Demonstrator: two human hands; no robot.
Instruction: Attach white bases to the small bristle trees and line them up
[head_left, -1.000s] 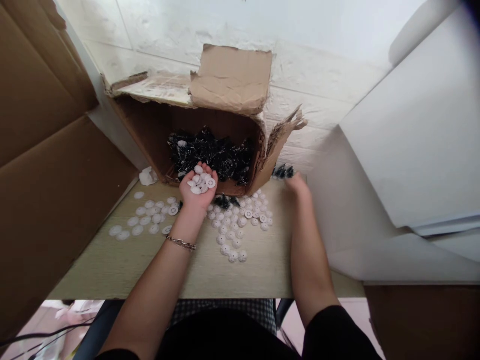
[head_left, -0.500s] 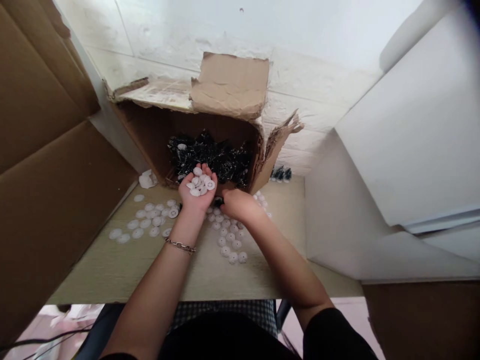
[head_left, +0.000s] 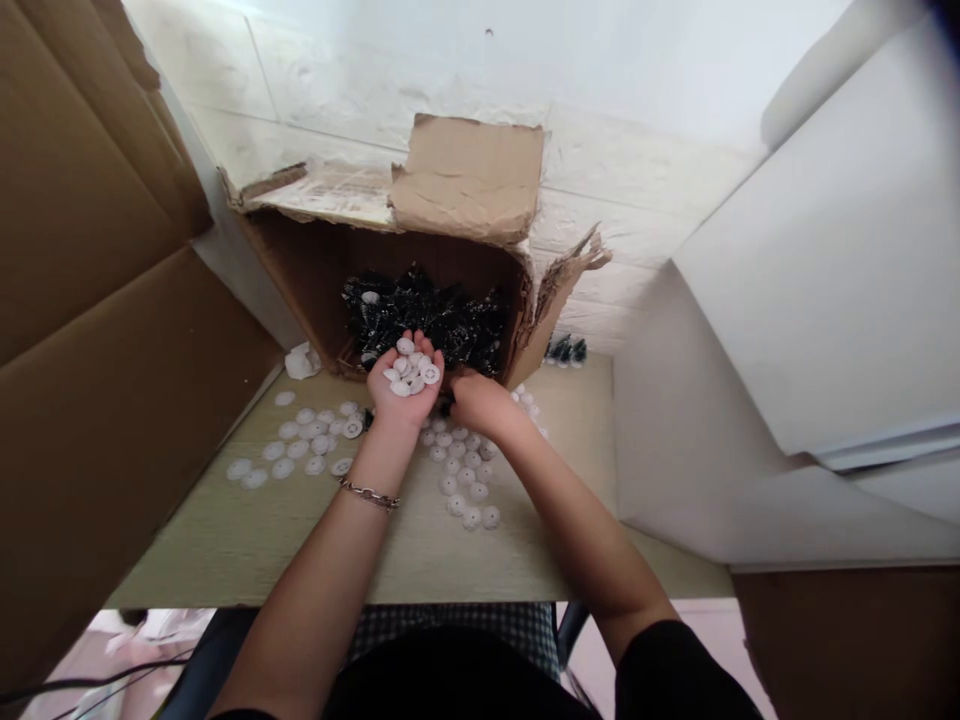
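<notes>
My left hand point(head_left: 409, 385) is palm up and cupped around several small white plastic discs point(head_left: 402, 387), just in front of the cardboard box's opening. To its right, my right hand point(head_left: 480, 402) is turned down with its fingers curled in. A small dark piece point(head_left: 446, 406) shows at the right fingertips; what it is I cannot make out. Inside the cardboard box point(head_left: 300, 280), which lies on its side, is a heap of dark green miniature trees point(head_left: 420, 300) with whitish tips. More white discs point(head_left: 465, 475) lie on the table under and in front of my hands.
Another group of white discs point(head_left: 304, 430) is spread on the table point(head_left: 525, 560) at the left. Small trees point(head_left: 566, 350) stand behind the box's torn flap. Large cardboard point(head_left: 112, 400) rises at the left, a white panel point(head_left: 690, 420) at the right. A crumpled white piece point(head_left: 302, 361) lies beside the box.
The whole view has shifted slightly, so everything sits a little further right and lower. My left hand still holds the discs; my right hand stays near the same spot.
</notes>
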